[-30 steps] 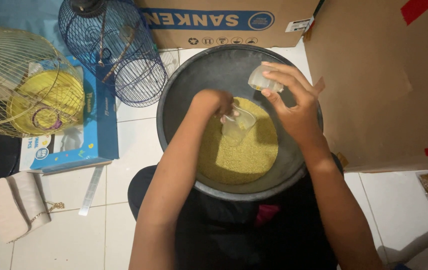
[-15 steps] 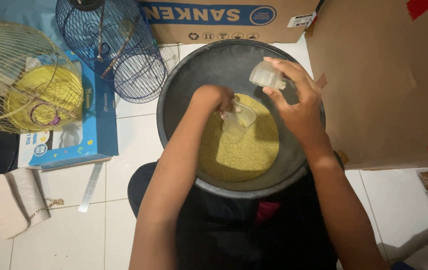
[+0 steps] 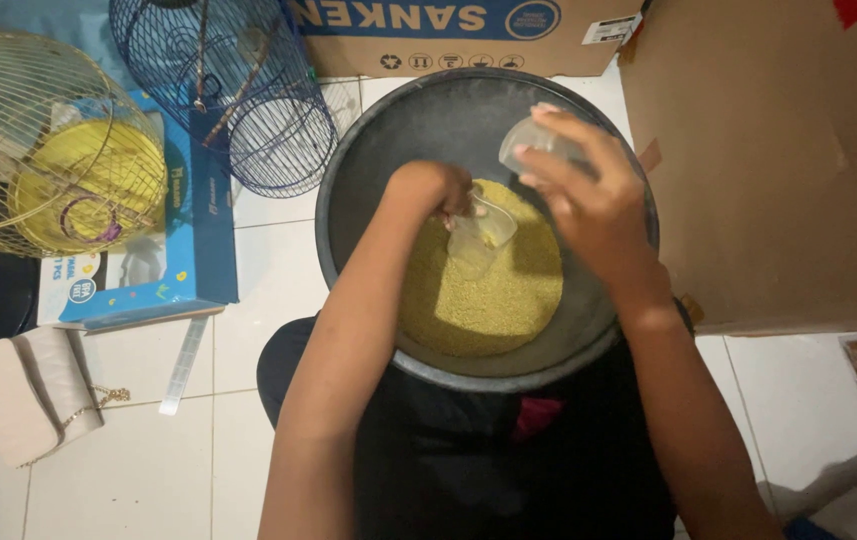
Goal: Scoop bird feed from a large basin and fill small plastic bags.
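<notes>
A large black basin (image 3: pixel 368 150) rests on my lap and holds a heap of fine yellow grain (image 3: pixel 488 290). My left hand (image 3: pixel 430 190) grips a small clear plastic cup (image 3: pixel 480 232) tipped down into the grain near the heap's top. My right hand (image 3: pixel 588 200) is raised above the basin's right side. It holds a second small clear plastic cup (image 3: pixel 533 140) between fingers and thumb, clear of the grain.
A dark wire birdcage (image 3: pixel 238 90) and a gold wire cage (image 3: pixel 38 140) stand at the left beside a blue carton (image 3: pixel 198 260). Cardboard boxes (image 3: pixel 768 170) close in the top and right. A beige purse (image 3: pixel 33 390) lies on the white tiles at lower left.
My left hand has pushed its cup further down into the grain. My right hand with its cup has stayed almost still above the basin.
</notes>
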